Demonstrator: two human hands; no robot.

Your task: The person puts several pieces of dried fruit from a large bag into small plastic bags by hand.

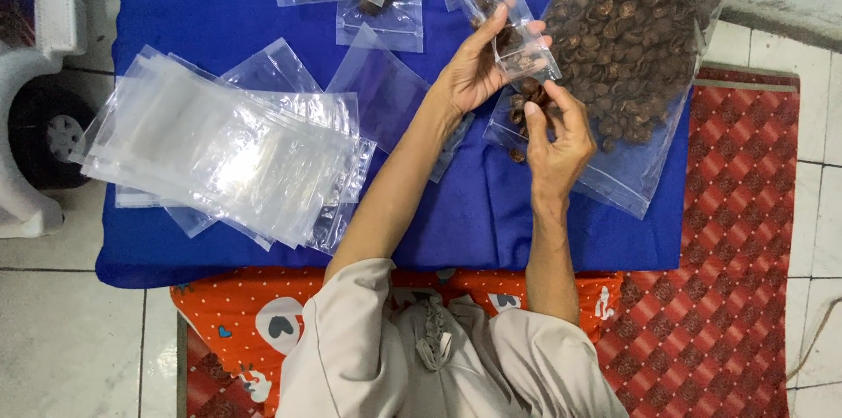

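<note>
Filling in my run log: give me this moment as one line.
left hand: holds small clear bag open | right hand: pinches brown pieces at its mouth | big bag of brown pieces: beside | empty bags: piled left on blue cloth

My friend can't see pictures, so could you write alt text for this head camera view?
Seen from above, a person's left hand holds a small clear bag while the right hand brings brown nuts to it from a big bag of nuts. A pile of empty clear bags lies on a blue cloth.
</note>
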